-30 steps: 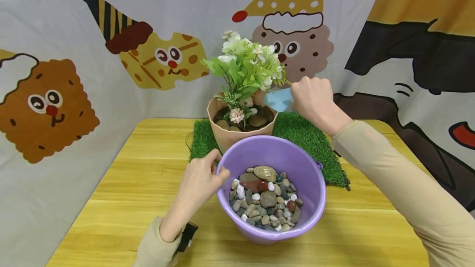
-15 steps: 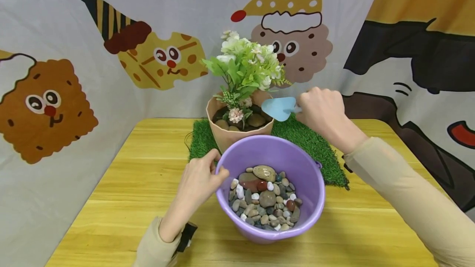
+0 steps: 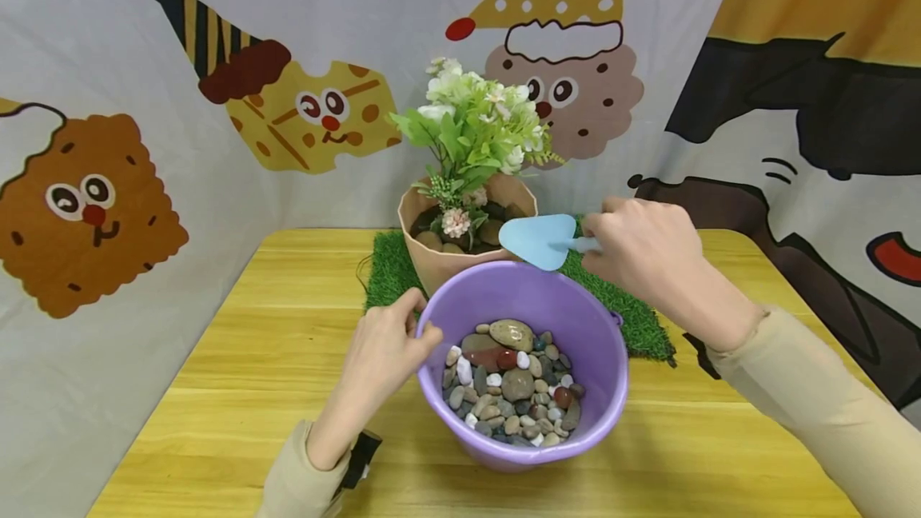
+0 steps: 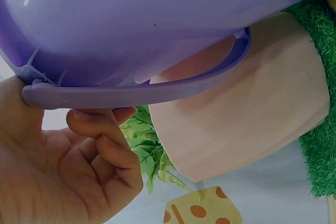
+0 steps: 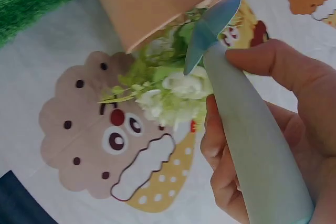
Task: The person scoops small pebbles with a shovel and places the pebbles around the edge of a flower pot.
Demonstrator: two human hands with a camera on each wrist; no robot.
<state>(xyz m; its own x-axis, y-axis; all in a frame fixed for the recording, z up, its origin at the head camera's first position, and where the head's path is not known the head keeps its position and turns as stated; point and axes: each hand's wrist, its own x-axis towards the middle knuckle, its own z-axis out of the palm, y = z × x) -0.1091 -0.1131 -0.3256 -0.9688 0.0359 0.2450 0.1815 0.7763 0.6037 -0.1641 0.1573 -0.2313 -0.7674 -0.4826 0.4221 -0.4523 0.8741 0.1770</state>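
Observation:
My right hand (image 3: 643, 250) grips a light blue hand trowel (image 3: 540, 241) by its handle (image 5: 252, 129), fingers wrapped round it. The blade hangs over the far rim of a purple bucket (image 3: 612, 374), its underside up in the head view. Pebbles (image 3: 514, 402) in grey, white and tan, with a few larger stones, cover the bucket's bottom. With thumb and fingers my left hand (image 3: 388, 346) holds the bucket's left rim, and in the left wrist view its fingers lie against the folded-down handle (image 4: 142, 96). Behind the bucket stands a beige flowerpot (image 3: 432, 262) holding a white-flowered plant (image 3: 482, 122) and brown stones.
The pot stands on a green artificial grass mat (image 3: 633, 310) near the back of a yellow wood-grain table (image 3: 266, 342). A cloth backdrop (image 3: 324, 14) with cartoon food prints hangs close behind the table.
My right hand has drawn the trowel back from the pot, down and toward me, so its blade is now above the bucket's far rim. My left hand stays on the bucket.

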